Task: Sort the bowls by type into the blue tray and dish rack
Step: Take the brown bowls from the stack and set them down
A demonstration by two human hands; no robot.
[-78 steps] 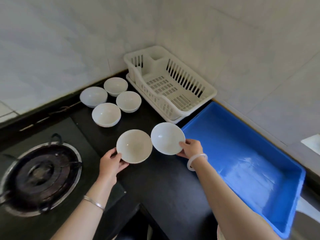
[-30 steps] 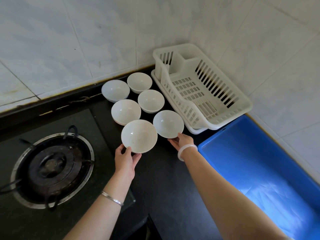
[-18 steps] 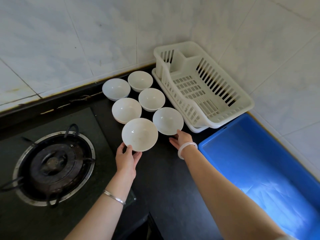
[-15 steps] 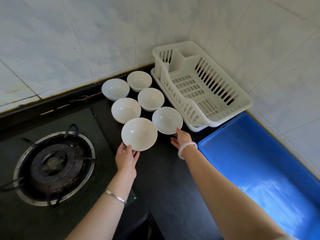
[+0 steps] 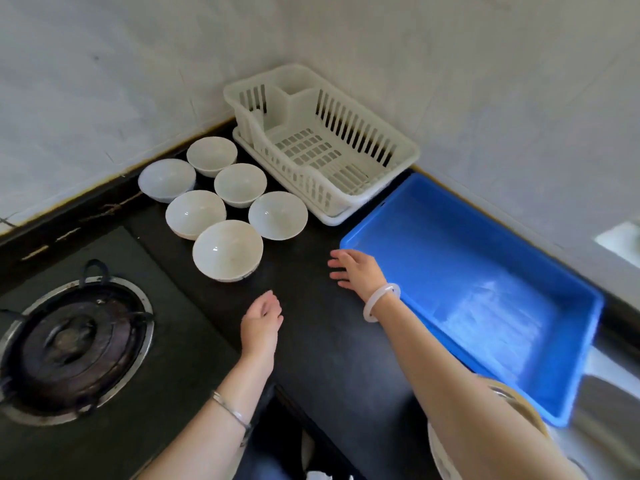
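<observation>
Several white bowls stand upright in a cluster on the black counter; the nearest bowl [image 5: 227,249] and the one to its right [image 5: 278,215] are in front. The white dish rack [image 5: 322,147] sits in the corner with nothing in it. To its right lies the blue tray [image 5: 481,285], which holds nothing. My left hand [image 5: 261,318] hovers below the nearest bowl, fingers loosely curled, holding nothing. My right hand [image 5: 356,270] is spread open beside the tray's near-left corner, apart from the bowls.
A gas burner [image 5: 69,344] fills the counter's left side. Tiled walls close off the back and right. A steel sink edge [image 5: 613,410] shows at the far right. A pale round container [image 5: 450,452] sits under my right forearm.
Both hands have let go of the two front bowls, which now rest on the counter, and have drawn back toward me. The view has shifted right, showing more of the tray.
</observation>
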